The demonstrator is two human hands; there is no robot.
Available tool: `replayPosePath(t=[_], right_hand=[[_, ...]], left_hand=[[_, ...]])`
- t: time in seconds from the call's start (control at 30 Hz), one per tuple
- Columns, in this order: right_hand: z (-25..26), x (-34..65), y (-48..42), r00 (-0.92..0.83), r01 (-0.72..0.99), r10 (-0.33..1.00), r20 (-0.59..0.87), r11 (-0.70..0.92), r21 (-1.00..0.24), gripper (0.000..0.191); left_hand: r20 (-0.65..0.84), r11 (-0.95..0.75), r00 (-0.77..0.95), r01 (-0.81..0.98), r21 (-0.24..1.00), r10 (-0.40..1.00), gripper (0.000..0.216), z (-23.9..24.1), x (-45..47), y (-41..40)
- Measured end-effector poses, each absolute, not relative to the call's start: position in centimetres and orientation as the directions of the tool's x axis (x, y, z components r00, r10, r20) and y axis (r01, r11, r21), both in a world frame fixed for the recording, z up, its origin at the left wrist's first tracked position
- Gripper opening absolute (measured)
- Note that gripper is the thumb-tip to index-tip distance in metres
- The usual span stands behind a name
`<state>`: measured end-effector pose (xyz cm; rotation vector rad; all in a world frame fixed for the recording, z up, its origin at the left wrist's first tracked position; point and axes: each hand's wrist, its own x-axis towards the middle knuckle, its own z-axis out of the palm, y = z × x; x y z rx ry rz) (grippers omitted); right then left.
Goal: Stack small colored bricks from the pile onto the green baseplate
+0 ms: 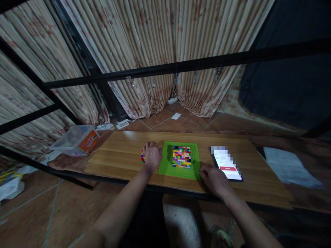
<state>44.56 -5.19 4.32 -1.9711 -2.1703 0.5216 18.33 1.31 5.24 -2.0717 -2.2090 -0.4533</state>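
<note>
A green studded baseplate lies on the wooden table, with a block of multicoloured toy bricks built up on its middle. To the left of the plate, my left hand reaches palm down over a small heap of loose coloured bricks, its fingers apart and partly covering the heap. My right hand rests by the plate's lower right edge. Its fingers are curled together, and whatever they may hold is hidden.
A phone with a lit screen lies right of the plate, close to my right hand. Past the table's left end stands a clear plastic box with an orange label. A black metal bar crosses before the curtains. White sheets lie at the right.
</note>
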Motion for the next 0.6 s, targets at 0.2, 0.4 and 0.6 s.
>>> replayPosePath(t=[0.2, 0.4, 0.6], right_hand=[[4.6, 44.4, -5.2, -0.125, 0.936, 0.983, -0.135, 0.072, -0.344, 0.021], [4.8, 44.2, -5.2, -0.103, 0.94, 0.984, -0.146, 0.049, -0.338, 0.019], [4.8, 44.2, -5.2, -0.092, 0.942, 0.985, -0.147, 0.038, -0.332, 0.021]], left_hand=[[0.145, 0.074, -0.08, 0.996, 0.051, 0.986, 0.03, 5.3, 19.4, 3.1], [0.11, 0.066, -0.071, 0.997, 0.049, 0.991, 0.032, 5.2, 19.4, 3.1], [0.185, 0.023, -0.058, 0.982, 0.187, 0.981, 0.031, 5.4, 19.9, 0.8]])
